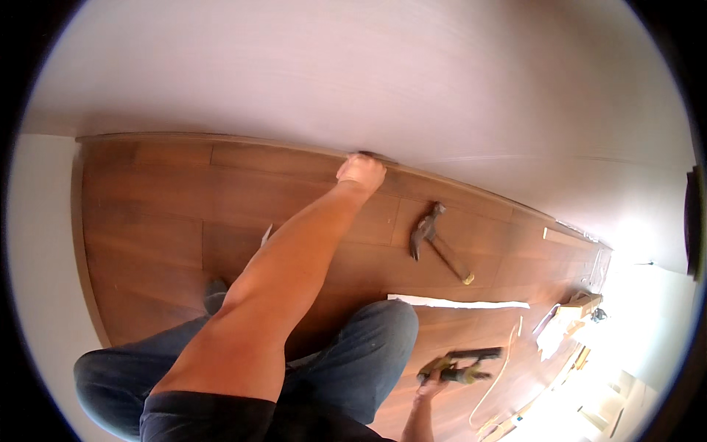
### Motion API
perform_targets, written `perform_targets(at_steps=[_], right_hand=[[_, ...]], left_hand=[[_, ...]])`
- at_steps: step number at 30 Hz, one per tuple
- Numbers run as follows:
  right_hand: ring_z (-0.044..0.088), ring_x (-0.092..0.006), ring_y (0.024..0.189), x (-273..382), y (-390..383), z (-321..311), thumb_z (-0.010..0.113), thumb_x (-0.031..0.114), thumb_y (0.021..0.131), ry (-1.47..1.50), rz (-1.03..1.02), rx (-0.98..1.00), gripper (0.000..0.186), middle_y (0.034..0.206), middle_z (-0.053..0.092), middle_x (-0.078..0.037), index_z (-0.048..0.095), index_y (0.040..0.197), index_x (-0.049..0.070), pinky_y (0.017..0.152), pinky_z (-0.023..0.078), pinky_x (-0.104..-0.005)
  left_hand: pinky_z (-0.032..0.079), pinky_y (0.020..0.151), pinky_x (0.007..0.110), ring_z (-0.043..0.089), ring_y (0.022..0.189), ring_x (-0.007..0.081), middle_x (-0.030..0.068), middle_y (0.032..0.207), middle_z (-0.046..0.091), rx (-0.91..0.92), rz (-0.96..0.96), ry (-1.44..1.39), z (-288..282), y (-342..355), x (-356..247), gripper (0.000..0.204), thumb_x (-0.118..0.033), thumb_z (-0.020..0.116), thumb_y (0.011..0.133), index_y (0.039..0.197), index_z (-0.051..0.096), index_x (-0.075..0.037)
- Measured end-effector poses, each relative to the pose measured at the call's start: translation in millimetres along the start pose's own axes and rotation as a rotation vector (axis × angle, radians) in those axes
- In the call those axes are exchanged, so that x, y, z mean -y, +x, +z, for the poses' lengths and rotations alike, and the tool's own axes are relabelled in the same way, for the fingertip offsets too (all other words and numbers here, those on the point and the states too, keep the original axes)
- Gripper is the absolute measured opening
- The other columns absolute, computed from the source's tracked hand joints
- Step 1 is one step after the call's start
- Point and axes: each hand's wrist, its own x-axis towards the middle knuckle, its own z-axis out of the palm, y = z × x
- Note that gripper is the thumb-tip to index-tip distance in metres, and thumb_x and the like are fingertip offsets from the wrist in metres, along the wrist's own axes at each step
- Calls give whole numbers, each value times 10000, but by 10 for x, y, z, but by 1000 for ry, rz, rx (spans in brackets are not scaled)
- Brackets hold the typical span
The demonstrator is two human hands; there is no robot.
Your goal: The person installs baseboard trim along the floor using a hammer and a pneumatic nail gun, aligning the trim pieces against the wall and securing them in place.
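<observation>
My left arm reaches across the floor to the base of the wall. There my left hand point(361, 171), its fingers curled closed, presses at the narrow brown trim strip point(294, 148). A small dark patch shows beside its fingers; what it is, I cannot make out. At the lower right my right hand point(433, 384) grips a black and yellowish power tool that looks like a nail gun point(451, 367), held above the floor beside my knee. A claw hammer point(442, 243) with a dark head lies on the floor between the two hands, touching neither.
Brown wood planks point(294, 243) cover the floor, bounded by a pale wall point(368, 74) ahead. A long white strip point(456, 303) lies near my knee. A thin yellowish hose or cord point(489, 394) curves past the tool. Farther right sit a cardboard box point(582, 303) and a loose wood piece point(567, 238).
</observation>
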Motion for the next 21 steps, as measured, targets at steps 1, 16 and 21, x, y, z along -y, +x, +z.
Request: perform_targets(at_steps=[1,16,21], right_hand=[[581,-276,1174,276,110,186,721,176,934,16,-197,33,815,1433,530,-133,275,1616,139,904,563,-413],[436,-347,1413,1002,974,4266,675,65,921,-91,-817,589,665,1438,523,-185,385,1518,22,1186,309,-467],[486,-286,1351,1115,954,4224,615,-109,883,-248,-890,689,749,1385,535,-144,336,1560,49,1176,345,-434]], left_hand=[[487,288,508,742,746,411,373,1122,692,39,2,-4,-50,-14,-27,277,-155,660,847,1031,796,2],[588,763,427,766,957,225,31,1006,794,61,-22,-144,-590,-266,-5,202,-179,622,944,1008,808,-133],[587,759,430,767,941,225,31,1011,794,113,-48,-122,-673,-331,63,197,-183,626,940,989,810,-135]])
